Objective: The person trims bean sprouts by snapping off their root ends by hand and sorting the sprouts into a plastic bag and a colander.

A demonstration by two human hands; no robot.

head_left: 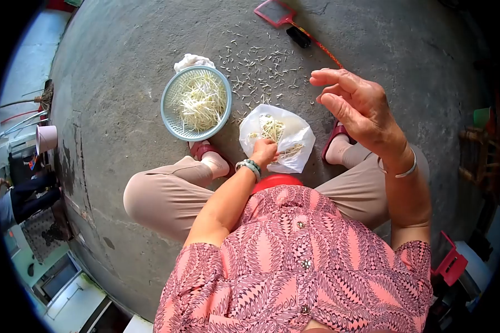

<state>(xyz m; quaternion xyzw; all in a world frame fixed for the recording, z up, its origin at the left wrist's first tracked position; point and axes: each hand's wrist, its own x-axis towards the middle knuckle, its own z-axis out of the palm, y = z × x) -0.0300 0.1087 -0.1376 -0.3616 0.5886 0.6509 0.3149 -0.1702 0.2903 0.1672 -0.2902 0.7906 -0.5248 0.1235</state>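
Note:
My left hand (265, 152), with a beaded bracelet at its wrist, is down at a white plastic bag (301, 126) spread on the floor. Its fingers are closed at the lower edge of a pile of bean sprouts (271, 127) on the bag; the fingertips are partly hidden. My right hand (358, 105) is raised over my right foot, fingers loosely bent, thumb apart, nothing visible in it. A light blue plastic colander (165, 117) left of the bag holds a heap of pale bean sprouts (202, 105). Small broken-off bits (261, 69) lie scattered beyond the bag.
A crumpled white bag (193, 61) touches the colander's far rim. A red-framed fly swatter (276, 12) lies at the far side near a black object (299, 37). My feet in dark red sandals flank the bag. A pink bucket (46, 139) stands far left, a red stool (451, 261) right.

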